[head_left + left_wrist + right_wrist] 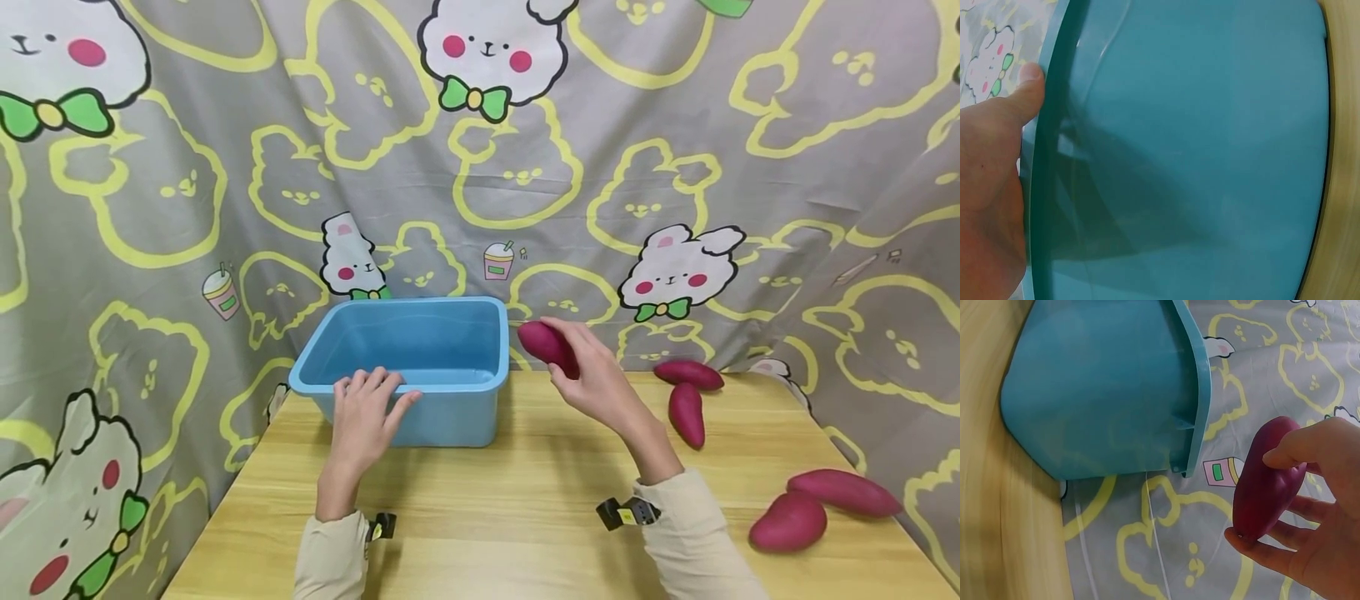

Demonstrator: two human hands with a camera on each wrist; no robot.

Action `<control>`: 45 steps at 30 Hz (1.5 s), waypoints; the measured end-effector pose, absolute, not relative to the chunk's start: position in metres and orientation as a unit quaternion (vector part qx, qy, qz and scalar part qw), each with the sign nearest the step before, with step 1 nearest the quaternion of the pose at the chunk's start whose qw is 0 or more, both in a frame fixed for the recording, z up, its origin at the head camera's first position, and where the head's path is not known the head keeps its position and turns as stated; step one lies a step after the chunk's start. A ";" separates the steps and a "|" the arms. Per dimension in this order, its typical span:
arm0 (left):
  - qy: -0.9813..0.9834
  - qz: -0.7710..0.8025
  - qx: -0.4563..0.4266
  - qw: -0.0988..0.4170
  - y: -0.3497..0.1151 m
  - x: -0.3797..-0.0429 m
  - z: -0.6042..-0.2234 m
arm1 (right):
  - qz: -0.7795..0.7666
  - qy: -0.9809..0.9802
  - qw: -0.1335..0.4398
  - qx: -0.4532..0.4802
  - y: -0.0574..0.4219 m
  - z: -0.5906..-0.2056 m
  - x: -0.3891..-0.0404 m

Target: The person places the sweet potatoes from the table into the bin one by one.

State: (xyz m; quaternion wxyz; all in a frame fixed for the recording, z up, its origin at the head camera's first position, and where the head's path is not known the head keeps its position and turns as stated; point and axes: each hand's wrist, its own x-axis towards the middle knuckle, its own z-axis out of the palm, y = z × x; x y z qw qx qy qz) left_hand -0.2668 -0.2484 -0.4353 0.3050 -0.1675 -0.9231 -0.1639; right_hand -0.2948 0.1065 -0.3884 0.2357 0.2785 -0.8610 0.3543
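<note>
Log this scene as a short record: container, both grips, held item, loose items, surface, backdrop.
Container: blue bin, upright, nothing visible inside
Left grip: fingers hooked over the bin's near rim
Right grip: holds one sweet potato
Held item position: raised off the table, right of the bin, apart from it
Loose items: four more sweet potatoes on the table's right side, in a far pair and a near pair
Surface: wood-grain table
Backdrop: grey curtain with cartoon rabbits
</note>
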 end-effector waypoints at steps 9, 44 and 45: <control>-0.926 -0.163 -0.162 0.300 -0.249 -0.266 -0.435 | 0.358 -0.864 0.212 0.284 0.099 -0.385 -0.297; -0.929 -0.159 -0.159 0.293 -0.249 -0.267 -0.433 | 0.356 -0.856 0.212 0.310 0.064 -0.371 -0.309; -0.930 -0.160 -0.158 0.292 -0.249 -0.267 -0.433 | 0.356 -0.855 0.212 0.311 0.063 -0.370 -0.309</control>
